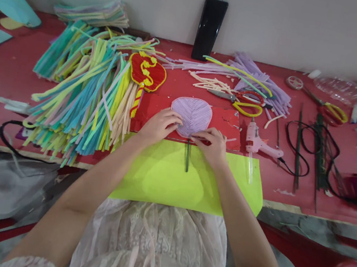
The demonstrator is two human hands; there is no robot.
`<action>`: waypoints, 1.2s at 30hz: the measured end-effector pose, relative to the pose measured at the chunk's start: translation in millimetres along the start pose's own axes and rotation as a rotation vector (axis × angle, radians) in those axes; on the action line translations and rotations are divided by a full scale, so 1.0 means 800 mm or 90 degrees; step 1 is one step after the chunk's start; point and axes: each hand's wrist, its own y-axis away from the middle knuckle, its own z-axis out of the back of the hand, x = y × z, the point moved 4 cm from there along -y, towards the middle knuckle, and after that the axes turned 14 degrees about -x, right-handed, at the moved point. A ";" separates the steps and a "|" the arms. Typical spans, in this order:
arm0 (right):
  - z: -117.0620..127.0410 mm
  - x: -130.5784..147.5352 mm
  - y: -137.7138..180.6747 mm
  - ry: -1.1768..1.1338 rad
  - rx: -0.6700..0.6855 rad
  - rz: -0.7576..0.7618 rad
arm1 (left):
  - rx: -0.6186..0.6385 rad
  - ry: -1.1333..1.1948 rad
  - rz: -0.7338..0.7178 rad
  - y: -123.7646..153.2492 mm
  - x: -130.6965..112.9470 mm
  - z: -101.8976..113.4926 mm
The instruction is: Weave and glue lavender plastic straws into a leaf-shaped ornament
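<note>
A lilac fan-shaped piece [190, 116], made of pipe cleaners laid in a leaf-vein pattern, rests on a red board [159, 103]. My left hand [162, 124] pinches its lower left edge between fingers and thumb. At its lower right edge, my right hand [211, 144] closes on the rim close to the stem. A thin dark green stick [187, 158] extends from the bottom of the fan over a lime-green sheet [167, 181]. To the left sits a finished red fan [147, 72] with yellow trim.
Bundled pastel pipe cleaners [79, 95] pile up at left, lilac ones [273, 90] at the back right. Yellow-handled scissors [248, 109] and a pink glue gun [260, 142] lie right of the board. A black phone [209, 30] leans on the wall. Dark sticks [318, 151] and a cable lie farther right.
</note>
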 end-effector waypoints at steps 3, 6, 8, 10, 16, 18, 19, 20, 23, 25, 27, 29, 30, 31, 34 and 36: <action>0.000 0.000 0.000 -0.001 -0.002 0.000 | -0.070 -0.046 0.042 -0.002 0.007 0.010; 0.001 0.001 0.000 -0.004 -0.005 -0.001 | -0.139 -0.074 0.100 -0.001 0.016 0.020; 0.001 0.001 0.000 -0.006 -0.009 0.000 | -0.169 -0.086 0.124 0.000 0.021 0.025; 0.001 0.001 0.001 -0.010 -0.016 0.002 | -0.188 -0.100 0.137 0.000 0.023 0.028; -0.001 -0.001 0.002 -0.017 -0.018 0.002 | -0.215 -0.139 0.165 0.000 0.022 0.032; -0.001 -0.001 0.002 -0.014 -0.012 0.001 | -0.213 -0.136 0.162 0.000 0.021 0.032; -0.001 -0.001 0.002 -0.014 -0.011 0.002 | -0.211 -0.132 0.159 0.001 0.020 0.032; -0.001 0.000 0.002 -0.014 -0.011 0.002 | -0.211 -0.129 0.157 0.001 0.020 0.032; 0.000 0.002 0.001 -0.013 -0.009 0.003 | -0.210 -0.118 0.152 0.001 0.020 0.031; 0.001 0.003 0.001 -0.011 -0.009 0.002 | -0.215 -0.115 0.154 0.002 0.021 0.031; 0.001 0.003 0.001 -0.010 -0.011 0.000 | -0.223 -0.116 0.158 0.002 0.022 0.032; 0.001 0.003 0.001 -0.009 -0.014 -0.001 | -0.233 -0.126 0.168 0.003 0.025 0.034; 0.001 0.002 0.001 -0.009 -0.015 0.000 | -0.238 -0.136 0.175 0.003 0.027 0.035; 0.000 0.002 0.001 -0.010 -0.015 0.001 | -0.238 -0.149 0.184 0.004 0.029 0.036; 0.000 0.001 0.002 -0.011 -0.015 0.006 | -0.201 -0.188 0.202 0.006 0.036 0.032; 0.000 0.000 0.002 -0.009 -0.016 0.007 | -0.138 -0.194 0.185 0.007 0.036 0.023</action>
